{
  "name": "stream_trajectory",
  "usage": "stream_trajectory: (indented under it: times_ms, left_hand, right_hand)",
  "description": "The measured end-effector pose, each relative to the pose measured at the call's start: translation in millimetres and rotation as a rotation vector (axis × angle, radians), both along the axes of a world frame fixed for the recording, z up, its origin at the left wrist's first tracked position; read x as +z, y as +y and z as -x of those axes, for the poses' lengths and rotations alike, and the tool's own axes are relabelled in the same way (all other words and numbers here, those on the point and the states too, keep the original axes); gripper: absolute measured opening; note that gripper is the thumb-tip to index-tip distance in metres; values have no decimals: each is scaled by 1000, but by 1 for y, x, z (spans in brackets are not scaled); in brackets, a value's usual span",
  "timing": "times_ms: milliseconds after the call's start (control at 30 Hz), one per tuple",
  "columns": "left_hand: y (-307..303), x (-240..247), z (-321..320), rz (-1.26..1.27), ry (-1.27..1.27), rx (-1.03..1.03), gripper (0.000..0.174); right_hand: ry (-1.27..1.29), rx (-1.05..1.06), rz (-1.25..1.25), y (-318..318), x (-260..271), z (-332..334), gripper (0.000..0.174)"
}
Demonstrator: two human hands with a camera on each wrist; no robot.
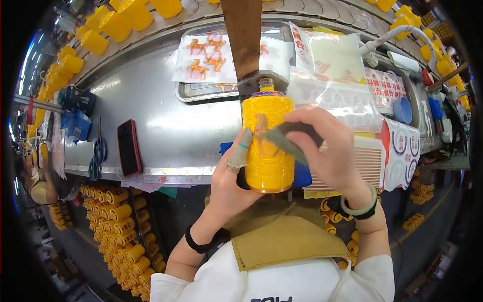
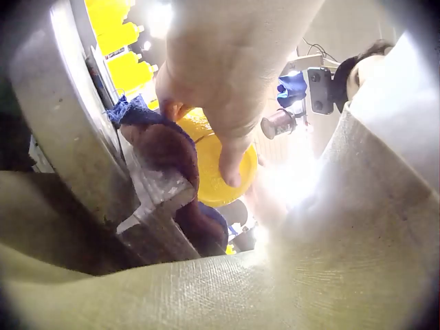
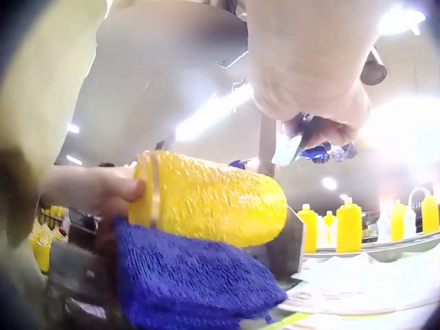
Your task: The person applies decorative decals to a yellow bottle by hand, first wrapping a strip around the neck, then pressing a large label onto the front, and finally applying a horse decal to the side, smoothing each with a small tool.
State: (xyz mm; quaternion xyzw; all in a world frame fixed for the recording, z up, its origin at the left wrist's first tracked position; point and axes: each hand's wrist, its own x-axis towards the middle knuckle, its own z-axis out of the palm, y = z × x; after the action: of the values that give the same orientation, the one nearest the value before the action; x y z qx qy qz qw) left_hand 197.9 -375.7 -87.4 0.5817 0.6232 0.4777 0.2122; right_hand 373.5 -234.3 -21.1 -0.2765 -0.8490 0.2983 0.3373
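Note:
A yellow textured bottle [image 1: 271, 173] lies with its clear neck against a metal bracket [image 1: 249, 83]. On its upper face is a brownish-orange horse figure [image 1: 260, 132]. My left hand [image 1: 226, 189] grips the bottle's lower left side, the thumb by its base [image 2: 234, 172]; one finger wears a pale wrap [image 1: 237, 158]. Between thumb and fingers my right hand [image 1: 329, 146] pinches a thin, dark green flexible piece [image 1: 284, 145], which overlaps the horse in the head view. A blue towel [image 3: 196, 275] is bunched under the bottle.
Horse decals [image 1: 198, 55] lie on a sheet over a metal tray [image 1: 188, 95] behind. Printed sheets [image 1: 332, 93] and a striped sheet [image 1: 370, 161] spread to the right. A phone [image 1: 130, 147] and scissors [image 1: 100, 148] are on the left. Yellow bottles [image 1: 115, 25] line the conveyor.

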Motion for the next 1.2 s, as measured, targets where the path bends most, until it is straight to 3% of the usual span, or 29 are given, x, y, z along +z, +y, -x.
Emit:
stream_trajectory:
  times_ms: [167,267,333,400,433,500,533,600,700,767,833,967,1200]
  left_hand:
    - [-4,-3,0,54,24,6,108]
    - [-4,-5,-5,51,-38,1,108]
    - [-4,-7,-5,43,-74,-2,109]
    - [-5,-11,-3,48,-32,15,107]
    - [-5,-11,-2,61,-2,13,105]
    - [-5,-13,-3,49,-46,8,104]
    - [-4,-13,-4,38,-86,17,103]
    - [0,-9,-10,49,-139,9,104]
    - [1,-8,-10,63,-193,12,104]
    - [0,-7,-10,46,-108,16,103]
    - [-4,-10,-7,56,-68,30,104]
    - [-5,-12,-7,109,-103,9,106]
    - [-2,-11,-18,86,-379,47,106]
  right_hand:
    - [172,-283,32,26,-1,-9,18]
    - [369,-85,580,23,-18,-33,23]
    - [362,5,961,25,-25,-54,26]
    - [241,24,1051,32,-29,-79,29]
    - [243,9,1050,31,-28,-86,29]
    - [-66,-86,674,29,-21,-96,31]
    - [-66,-93,674,30,-24,-101,31]
    - [-181,-141,387,32,-37,-113,29]
    - [-342,-215,303,31,-44,-126,19]
    - [-450,-235,248,32,-48,-125,21]
    - [-557,-200,94,35,-55,-117,34]
    - [-488,-195,60,33,-60,-104,47]
    - [-494,-501,40,34,-66,-175,38]
